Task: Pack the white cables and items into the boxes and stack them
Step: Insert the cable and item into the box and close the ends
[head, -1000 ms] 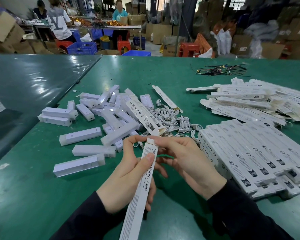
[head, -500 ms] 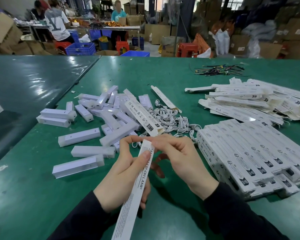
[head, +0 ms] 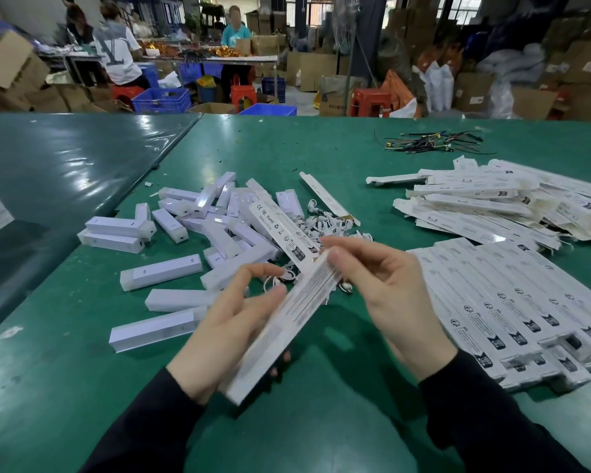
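Both hands, left (head: 232, 332) and right (head: 386, 291), grip one long white box (head: 287, 322), its contents hidden.

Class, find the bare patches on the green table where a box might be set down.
Bare green table lies near left, below the loose white lamp bars, and far centre between those bars and the black wire bundle. Crowded: the neat rows of white boxes and the flat box heap.

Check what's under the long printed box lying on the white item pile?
The long white printed cardboard box rests on short white plastic bars and coiled white cables. Anything directly beneath is hidden.
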Tool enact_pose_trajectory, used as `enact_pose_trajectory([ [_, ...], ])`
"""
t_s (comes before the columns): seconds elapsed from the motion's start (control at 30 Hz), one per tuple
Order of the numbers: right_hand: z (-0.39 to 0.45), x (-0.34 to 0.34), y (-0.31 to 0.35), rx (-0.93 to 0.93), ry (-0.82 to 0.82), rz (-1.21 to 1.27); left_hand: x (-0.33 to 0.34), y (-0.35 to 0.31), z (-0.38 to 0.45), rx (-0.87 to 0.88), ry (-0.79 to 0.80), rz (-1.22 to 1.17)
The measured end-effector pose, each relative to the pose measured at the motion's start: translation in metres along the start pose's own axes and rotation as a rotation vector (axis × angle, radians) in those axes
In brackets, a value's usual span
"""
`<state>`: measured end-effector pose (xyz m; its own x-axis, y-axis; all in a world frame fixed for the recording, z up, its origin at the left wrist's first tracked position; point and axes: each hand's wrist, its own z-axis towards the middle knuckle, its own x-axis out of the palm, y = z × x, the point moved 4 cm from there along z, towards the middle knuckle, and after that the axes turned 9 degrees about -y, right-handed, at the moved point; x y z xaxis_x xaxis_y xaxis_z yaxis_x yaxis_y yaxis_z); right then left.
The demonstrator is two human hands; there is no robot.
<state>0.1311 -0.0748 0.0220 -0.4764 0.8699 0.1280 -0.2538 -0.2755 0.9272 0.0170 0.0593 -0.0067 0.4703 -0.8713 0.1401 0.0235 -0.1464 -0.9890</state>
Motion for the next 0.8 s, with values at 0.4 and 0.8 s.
enact_pose_trajectory([
  [0.4, -0.024, 0.023, -0.010, 0.085, 0.157, 0.033, -0.049, -0.011, 0.002, 0.125, -0.525, -0.592],
  [0.8, -0.025, 0.013, 0.014, 0.220, 0.272, 0.006, -0.071, -0.014, 0.000, 0.237, -0.647, -0.816],
])
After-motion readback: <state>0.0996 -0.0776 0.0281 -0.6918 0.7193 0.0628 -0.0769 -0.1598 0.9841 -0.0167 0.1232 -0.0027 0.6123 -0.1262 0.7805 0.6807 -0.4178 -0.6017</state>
